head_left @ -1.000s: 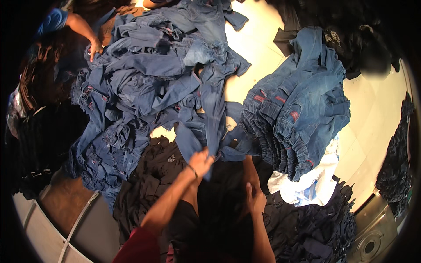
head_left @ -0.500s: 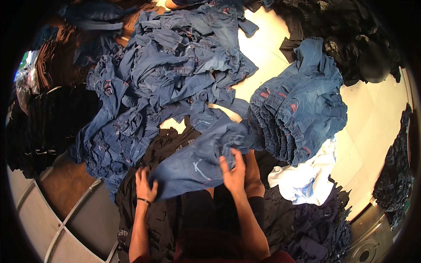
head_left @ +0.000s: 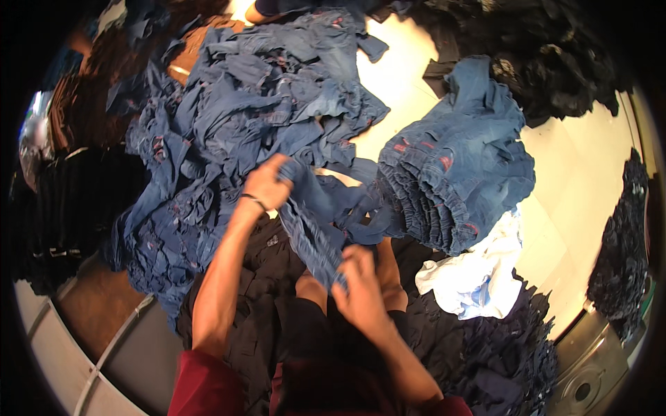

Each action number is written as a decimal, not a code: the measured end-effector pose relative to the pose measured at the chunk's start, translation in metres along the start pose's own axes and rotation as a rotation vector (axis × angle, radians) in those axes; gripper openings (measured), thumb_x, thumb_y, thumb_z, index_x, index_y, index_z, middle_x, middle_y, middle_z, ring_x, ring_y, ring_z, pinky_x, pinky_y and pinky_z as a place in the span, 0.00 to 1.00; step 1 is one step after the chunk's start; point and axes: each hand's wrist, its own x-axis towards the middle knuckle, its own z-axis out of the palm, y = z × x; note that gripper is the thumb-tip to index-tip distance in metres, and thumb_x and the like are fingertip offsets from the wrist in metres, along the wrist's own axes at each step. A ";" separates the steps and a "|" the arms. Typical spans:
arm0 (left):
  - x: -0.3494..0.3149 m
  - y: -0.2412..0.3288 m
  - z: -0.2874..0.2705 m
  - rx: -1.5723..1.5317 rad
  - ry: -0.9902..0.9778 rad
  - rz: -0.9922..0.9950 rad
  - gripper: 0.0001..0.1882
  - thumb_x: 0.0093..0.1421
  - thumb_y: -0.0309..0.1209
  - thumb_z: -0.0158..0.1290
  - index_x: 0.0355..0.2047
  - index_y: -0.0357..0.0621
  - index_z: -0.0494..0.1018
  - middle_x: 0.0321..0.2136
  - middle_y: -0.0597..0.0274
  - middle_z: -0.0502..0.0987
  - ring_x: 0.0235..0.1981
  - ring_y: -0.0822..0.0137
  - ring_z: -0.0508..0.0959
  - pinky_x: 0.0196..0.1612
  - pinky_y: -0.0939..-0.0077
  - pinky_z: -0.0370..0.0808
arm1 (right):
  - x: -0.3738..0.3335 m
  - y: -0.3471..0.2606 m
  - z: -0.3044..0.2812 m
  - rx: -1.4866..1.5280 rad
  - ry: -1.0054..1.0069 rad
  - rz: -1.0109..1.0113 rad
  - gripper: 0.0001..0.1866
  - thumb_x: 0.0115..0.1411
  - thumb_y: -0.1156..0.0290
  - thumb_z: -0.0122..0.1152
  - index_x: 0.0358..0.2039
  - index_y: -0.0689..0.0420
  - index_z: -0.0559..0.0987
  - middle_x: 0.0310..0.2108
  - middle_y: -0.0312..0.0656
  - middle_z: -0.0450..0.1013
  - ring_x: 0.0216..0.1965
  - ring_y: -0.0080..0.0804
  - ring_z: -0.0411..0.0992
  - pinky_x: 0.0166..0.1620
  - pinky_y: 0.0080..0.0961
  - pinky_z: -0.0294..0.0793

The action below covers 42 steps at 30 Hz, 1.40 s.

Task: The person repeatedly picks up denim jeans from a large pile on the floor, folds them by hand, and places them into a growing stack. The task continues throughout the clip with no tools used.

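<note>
A pair of blue denim trousers is stretched between my hands above my knees, its gathered elastic waistband facing me. My left hand is closed on the far left corner of the waistband. At the near end, my right hand pinches the waistband's edge, its fingers slightly blurred. The legs of the trousers trail off to the right, toward a neat stack of denim trousers with gathered waists and red labels. Beyond my left hand spreads a loose, tangled heap of similar blue denim.
Black garments are piled at the left, more dark ones at the far right. White cloth lies beside the stack. Dark clothing lies around my legs. A metal-framed panel stands at the lower left.
The trousers have been turned so the waistband faces me. My left hand has moved up and away to one waist corner; my right hand has come slightly nearer, onto the other.
</note>
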 end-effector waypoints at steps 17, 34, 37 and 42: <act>-0.103 0.265 -0.043 -1.061 0.291 1.105 0.31 0.60 0.20 0.61 0.62 0.43 0.64 0.49 0.63 0.73 0.48 0.73 0.74 0.52 0.80 0.72 | -0.036 -0.050 -0.317 -0.537 0.893 -0.350 0.30 0.40 0.92 0.51 0.49 0.67 0.79 0.54 0.59 0.76 0.59 0.54 0.73 0.65 0.46 0.67; 0.080 -0.071 0.375 -0.081 -0.475 -0.082 0.50 0.56 0.60 0.63 0.70 0.43 0.60 0.61 0.48 0.74 0.62 0.50 0.75 0.66 0.53 0.67 | -0.105 0.185 0.009 -0.326 0.454 0.515 0.21 0.59 0.74 0.68 0.54 0.61 0.77 0.68 0.64 0.57 0.66 0.63 0.62 0.65 0.50 0.67; 0.067 -0.080 0.455 0.368 -0.547 0.223 0.55 0.57 0.65 0.58 0.76 0.50 0.50 0.72 0.52 0.60 0.74 0.50 0.57 0.73 0.30 0.41 | -0.110 0.206 0.022 -0.462 0.210 0.543 0.20 0.61 0.72 0.67 0.53 0.62 0.77 0.63 0.62 0.63 0.63 0.61 0.65 0.62 0.47 0.71; 0.037 -0.048 0.514 0.219 -0.971 0.075 0.29 0.68 0.50 0.47 0.64 0.48 0.67 0.64 0.46 0.70 0.64 0.43 0.70 0.67 0.42 0.63 | -0.109 0.226 0.021 -0.065 0.235 0.747 0.20 0.65 0.67 0.65 0.53 0.65 0.77 0.58 0.60 0.70 0.58 0.59 0.70 0.58 0.43 0.74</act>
